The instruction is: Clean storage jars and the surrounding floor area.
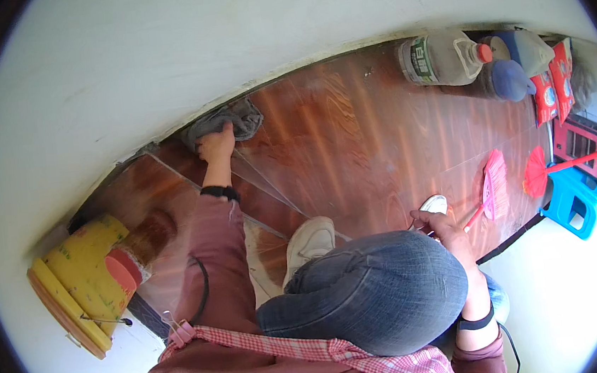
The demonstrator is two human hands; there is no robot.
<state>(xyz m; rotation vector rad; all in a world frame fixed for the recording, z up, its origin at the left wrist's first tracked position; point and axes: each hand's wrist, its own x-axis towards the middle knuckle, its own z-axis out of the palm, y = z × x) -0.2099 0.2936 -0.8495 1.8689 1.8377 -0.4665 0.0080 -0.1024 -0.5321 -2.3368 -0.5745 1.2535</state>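
My left hand (218,142) reaches forward and is on a crumpled grey cloth (244,121). The cloth lies on the wood-pattern floor (321,147), right against the foot of the white wall (211,39). Some of the left fingers are hidden in its folds. My right hand (447,229) is beside my bent knee in blue jeans (371,292), fingers curled. The red handle of a pink broom (494,185) runs up to the right hand; whether the hand grips it is unclear. My white shoe (311,238) stands on the floor between the hands.
A yellow bucket (83,280) and a red-lidded jar (144,248) lie at left. Along the wall at right are a red-capped plastic jug (444,59), a blue-topped bottle (510,80) and red packets (553,84). A second red brush (534,172) and a blue plastic stool (574,199) are further right.
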